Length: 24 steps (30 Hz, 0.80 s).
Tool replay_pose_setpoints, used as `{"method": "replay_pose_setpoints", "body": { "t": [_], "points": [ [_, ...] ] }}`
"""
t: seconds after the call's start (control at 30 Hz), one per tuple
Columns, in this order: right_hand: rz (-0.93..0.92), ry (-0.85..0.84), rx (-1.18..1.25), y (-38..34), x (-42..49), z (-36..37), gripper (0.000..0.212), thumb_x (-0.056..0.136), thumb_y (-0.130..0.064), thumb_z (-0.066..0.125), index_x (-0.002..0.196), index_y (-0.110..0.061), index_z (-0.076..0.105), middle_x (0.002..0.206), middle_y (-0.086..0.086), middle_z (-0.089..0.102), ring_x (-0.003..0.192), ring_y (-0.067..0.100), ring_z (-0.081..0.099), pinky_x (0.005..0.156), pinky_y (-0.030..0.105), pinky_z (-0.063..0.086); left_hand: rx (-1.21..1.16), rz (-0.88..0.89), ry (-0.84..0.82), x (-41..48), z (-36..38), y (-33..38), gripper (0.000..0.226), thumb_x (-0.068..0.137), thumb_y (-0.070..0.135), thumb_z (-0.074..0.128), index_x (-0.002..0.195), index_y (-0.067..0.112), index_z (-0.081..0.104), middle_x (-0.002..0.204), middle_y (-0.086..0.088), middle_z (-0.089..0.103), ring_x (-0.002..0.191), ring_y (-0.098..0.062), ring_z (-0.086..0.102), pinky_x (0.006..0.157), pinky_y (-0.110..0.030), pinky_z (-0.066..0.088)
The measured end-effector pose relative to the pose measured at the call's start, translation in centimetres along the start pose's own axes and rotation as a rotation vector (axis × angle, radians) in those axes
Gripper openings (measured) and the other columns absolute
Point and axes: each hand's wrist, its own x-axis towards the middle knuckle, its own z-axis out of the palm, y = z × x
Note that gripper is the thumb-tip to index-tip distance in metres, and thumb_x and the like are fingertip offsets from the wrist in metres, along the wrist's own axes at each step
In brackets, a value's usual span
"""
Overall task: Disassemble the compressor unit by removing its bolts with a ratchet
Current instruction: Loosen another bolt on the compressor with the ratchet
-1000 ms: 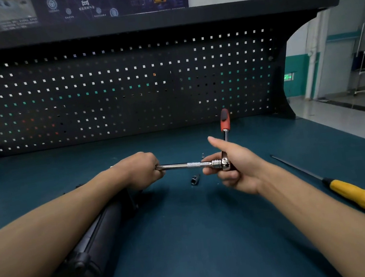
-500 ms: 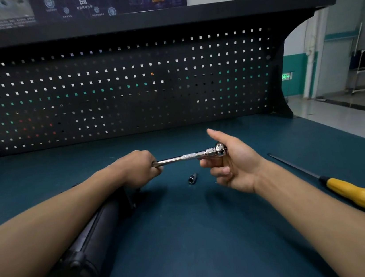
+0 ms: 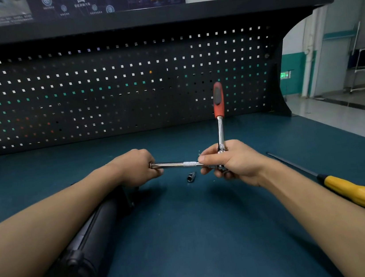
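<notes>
A black cylindrical compressor unit (image 3: 85, 239) lies on the bench under my left forearm, its far end hidden by my left hand (image 3: 134, 168). That hand grips the left end of a chrome extension bar (image 3: 175, 164) that runs horizontally to the ratchet head. My right hand (image 3: 228, 162) holds the ratchet (image 3: 219, 119) at its head, fingers curled round it, thumb on the bar's knurled part. The ratchet's red handle points up and away from me. A small loose socket (image 3: 191, 176) lies on the mat just below the bar.
A yellow-handled screwdriver (image 3: 351, 192) lies on the blue-green bench mat (image 3: 190, 242) to the right of my right forearm. A black pegboard (image 3: 101, 91) closes off the back of the bench. The bench edge and an open floor are at far right.
The ratchet handle stood upright a second ago, swung down out of sight behind my right hand, and now points up again. My left hand stays on the bar's left end.
</notes>
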Motion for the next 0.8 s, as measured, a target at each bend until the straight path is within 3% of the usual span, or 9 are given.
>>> {"method": "replay_pose_setpoints", "body": {
  "t": [0.17, 0.27, 0.33, 0.37, 0.43, 0.47, 0.6, 0.8],
  "points": [
    [-0.177, 0.043, -0.208, 0.7, 0.3, -0.3, 0.021, 0.084, -0.016, 0.082, 0.099, -0.012, 0.068, 0.075, 0.005, 0.076, 0.052, 0.009, 0.059, 0.054, 0.017, 0.047, 0.019, -0.002, 0.006, 0.0, 0.0, 0.0, 0.044, 0.091, 0.048, 0.06, 0.063, 0.016, 0.053, 0.059, 0.001, 0.054, 0.059, -0.019, 0.05, 0.052, -0.029, 0.034],
    [-0.268, 0.056, -0.388, 1.3, 0.4, -0.1, 0.013, 0.084, -0.015, 0.081, 0.094, -0.021, 0.075, 0.073, -0.007, 0.07, 0.062, 0.003, 0.061, 0.066, 0.02, 0.05, 0.021, -0.002, -0.001, 0.0, 0.1, 0.0, 0.044, 0.09, 0.049, 0.061, 0.062, 0.016, 0.052, 0.059, 0.002, 0.054, 0.06, -0.018, 0.051, 0.053, -0.03, 0.034],
    [-0.328, 0.069, -0.47, 1.7, 0.5, 0.0, 0.015, 0.087, -0.013, 0.078, 0.098, -0.023, 0.077, 0.083, -0.011, 0.071, 0.075, 0.0, 0.065, 0.074, 0.02, 0.049, 0.014, -0.003, -0.001, 0.1, 0.1, -0.1, 0.046, 0.09, 0.051, 0.061, 0.062, 0.016, 0.052, 0.058, 0.002, 0.054, 0.059, -0.018, 0.051, 0.052, -0.03, 0.034],
    [-0.345, 0.082, -0.482, 1.8, 0.5, 0.0, 0.015, 0.087, -0.012, 0.077, 0.099, -0.02, 0.078, 0.09, -0.006, 0.074, 0.084, 0.005, 0.068, 0.078, 0.025, 0.053, 0.005, -0.004, -0.001, 0.1, 0.1, -0.1, 0.046, 0.09, 0.052, 0.061, 0.061, 0.016, 0.052, 0.057, 0.002, 0.053, 0.059, -0.019, 0.051, 0.052, -0.03, 0.035],
    [-0.385, 0.114, -0.512, 1.8, 0.5, -0.1, 0.01, 0.087, -0.007, 0.073, 0.097, -0.008, 0.076, 0.096, 0.014, 0.073, 0.096, 0.032, 0.068, 0.085, 0.047, 0.056, -0.016, -0.012, 0.003, 0.2, 0.1, -0.2, 0.048, 0.089, 0.054, 0.06, 0.061, 0.016, 0.053, 0.056, 0.002, 0.053, 0.059, -0.02, 0.052, 0.053, -0.029, 0.036],
    [-0.428, 0.127, -0.524, 1.9, 0.6, -0.2, 0.011, 0.086, -0.002, 0.072, 0.096, -0.005, 0.075, 0.093, 0.016, 0.072, 0.093, 0.037, 0.068, 0.082, 0.05, 0.056, -0.026, -0.018, 0.007, 0.2, 0.1, -0.2, 0.049, 0.089, 0.056, 0.06, 0.062, 0.016, 0.054, 0.056, 0.002, 0.054, 0.058, -0.018, 0.052, 0.053, -0.029, 0.036],
    [-0.562, 0.185, -0.483, 1.9, 0.8, 0.5, 0.029, 0.081, 0.006, 0.076, 0.098, -0.017, 0.08, 0.087, -0.013, 0.07, 0.083, 0.01, 0.066, 0.083, 0.043, 0.055, -0.055, -0.033, 0.025, 0.3, 0.2, -0.2, 0.053, 0.088, 0.061, 0.06, 0.061, 0.016, 0.055, 0.055, 0.003, 0.054, 0.056, -0.015, 0.053, 0.051, -0.028, 0.036],
    [-0.699, 0.264, -0.638, 1.8, 0.9, 0.2, 0.022, 0.083, -0.013, 0.075, 0.101, -0.025, 0.078, 0.097, -0.012, 0.071, 0.094, 0.017, 0.067, 0.08, 0.048, 0.055, -0.071, -0.033, 0.024, 0.3, 0.2, -0.3, 0.057, 0.09, 0.065, 0.054, 0.059, 0.017, 0.049, 0.053, 0.003, 0.049, 0.052, -0.017, 0.046, 0.05, -0.029, 0.033]
  ]
}}
